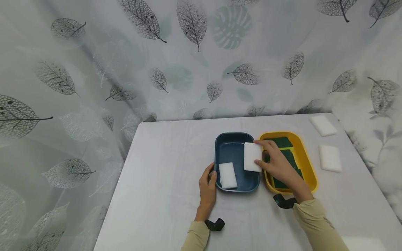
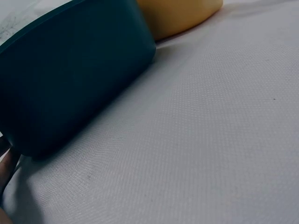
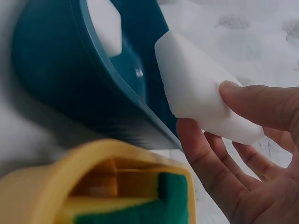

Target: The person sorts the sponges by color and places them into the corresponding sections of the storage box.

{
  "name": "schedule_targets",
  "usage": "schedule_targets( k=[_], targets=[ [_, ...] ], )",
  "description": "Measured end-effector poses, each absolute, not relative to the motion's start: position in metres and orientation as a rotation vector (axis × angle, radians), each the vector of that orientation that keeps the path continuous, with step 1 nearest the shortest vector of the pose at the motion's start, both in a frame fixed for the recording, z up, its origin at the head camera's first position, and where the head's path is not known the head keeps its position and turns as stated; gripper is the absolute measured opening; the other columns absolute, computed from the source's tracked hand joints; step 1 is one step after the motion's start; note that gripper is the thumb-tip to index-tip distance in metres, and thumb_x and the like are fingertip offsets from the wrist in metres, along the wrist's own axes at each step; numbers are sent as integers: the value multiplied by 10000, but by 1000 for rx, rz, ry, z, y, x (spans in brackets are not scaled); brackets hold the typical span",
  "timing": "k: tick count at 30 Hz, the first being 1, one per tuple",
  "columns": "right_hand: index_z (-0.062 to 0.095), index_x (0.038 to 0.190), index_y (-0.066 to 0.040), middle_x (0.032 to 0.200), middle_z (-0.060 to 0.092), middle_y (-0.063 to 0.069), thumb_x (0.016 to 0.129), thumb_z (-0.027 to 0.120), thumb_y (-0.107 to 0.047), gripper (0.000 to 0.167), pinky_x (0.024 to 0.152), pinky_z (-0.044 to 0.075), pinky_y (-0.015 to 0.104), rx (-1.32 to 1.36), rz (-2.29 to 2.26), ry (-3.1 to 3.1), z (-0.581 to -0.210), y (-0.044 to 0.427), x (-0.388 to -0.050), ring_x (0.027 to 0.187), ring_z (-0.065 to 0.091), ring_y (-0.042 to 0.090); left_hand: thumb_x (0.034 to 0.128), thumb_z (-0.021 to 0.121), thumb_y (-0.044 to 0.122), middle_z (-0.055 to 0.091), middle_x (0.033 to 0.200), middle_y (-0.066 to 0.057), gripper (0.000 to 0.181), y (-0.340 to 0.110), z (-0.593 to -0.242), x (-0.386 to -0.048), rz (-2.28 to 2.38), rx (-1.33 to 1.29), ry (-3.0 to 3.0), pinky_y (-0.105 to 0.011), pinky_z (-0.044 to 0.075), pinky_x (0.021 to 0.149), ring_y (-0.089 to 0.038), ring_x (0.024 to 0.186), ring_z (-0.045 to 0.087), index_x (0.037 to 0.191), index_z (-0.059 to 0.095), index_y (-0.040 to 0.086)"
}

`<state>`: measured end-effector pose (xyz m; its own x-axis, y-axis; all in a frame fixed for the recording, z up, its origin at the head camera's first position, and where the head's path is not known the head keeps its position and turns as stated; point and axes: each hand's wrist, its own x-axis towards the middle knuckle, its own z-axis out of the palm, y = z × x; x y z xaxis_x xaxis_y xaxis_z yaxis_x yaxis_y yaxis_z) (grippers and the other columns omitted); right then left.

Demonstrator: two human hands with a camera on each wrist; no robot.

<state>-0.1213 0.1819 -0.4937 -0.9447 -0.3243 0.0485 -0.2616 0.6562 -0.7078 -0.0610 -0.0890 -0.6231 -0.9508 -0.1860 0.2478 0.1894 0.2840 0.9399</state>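
Observation:
My right hand [image 1: 277, 165] pinches a white melamine sponge [image 1: 252, 157] between thumb and fingers. In the right wrist view this sponge [image 3: 196, 86] is tilted above the rim of the dark blue tub [image 1: 233, 138]. Another white sponge [image 1: 228, 175] lies inside the tub, near its left front corner. My left hand [image 1: 208, 190] holds the tub's left side with curved fingers. Only a few of its fingers [image 2: 7, 165] show in the left wrist view, against the tub's lower corner [image 2: 28, 140].
Right beside the blue tub stands a yellow tub [image 1: 309, 170] with several green-topped scrub sponges [image 1: 282, 142] in it. Two more white sponges, one farther back [image 1: 322, 125] and one nearer [image 1: 330, 158], lie on the white tablecloth [image 1: 157, 181]. A leaf-patterned curtain [image 1: 194, 69] hangs behind.

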Motion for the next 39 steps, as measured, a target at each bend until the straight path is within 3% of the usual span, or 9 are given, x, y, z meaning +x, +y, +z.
schedule_targets(
  k=[9,17,23,28,34,39],
  targets=[
    [494,1506,-112,1346,480,201,918,800,-102,663,750,510,295,-600,-1079,2780,-503,160,-129,948,551,295,1090,534,219,671,1422,-61,380,-90,-627,-63,-1714,-9,-2230,-315,551,1042,-225,1289,659,1459,600,156],
    [530,1479,-143,1442,449,239,924,803,-146,619,924,589,522,-630,-931,2781,-508,145,-132,1027,585,331,1089,541,243,665,1431,-40,381,-89,-626,-63,-1737,-5,-2226,-322,546,1056,-211,1306,649,1461,599,179],
    [495,1496,-113,1426,426,269,929,803,-187,650,842,611,479,-605,-803,2773,-514,134,-133,920,626,290,1092,536,230,662,1434,-63,385,-90,-624,-62,-1735,-9,-2236,-315,544,1056,-228,1302,651,1465,593,156],
    [492,1482,-77,1420,440,289,916,816,-180,660,851,618,491,-585,-704,2799,-515,128,-131,930,644,298,1100,519,229,658,1437,-70,386,-89,-623,-62,-1729,-10,-2251,-306,539,1065,-227,1305,647,1471,584,145],
    [525,1387,-11,1371,476,295,866,862,-155,637,854,602,513,-588,-635,2848,-513,123,-128,1045,616,359,1100,518,228,662,1431,-72,387,-90,-624,-61,-1709,-17,-2252,-323,542,1063,-231,1287,658,1472,585,144],
    [560,1338,28,1332,530,272,842,885,-171,626,943,562,533,-618,-525,2882,-513,121,-125,1151,548,407,1104,508,241,662,1428,-71,390,-89,-623,-61,-1698,1,-2268,-336,543,1057,-224,1200,703,1477,579,151]
  ],
)
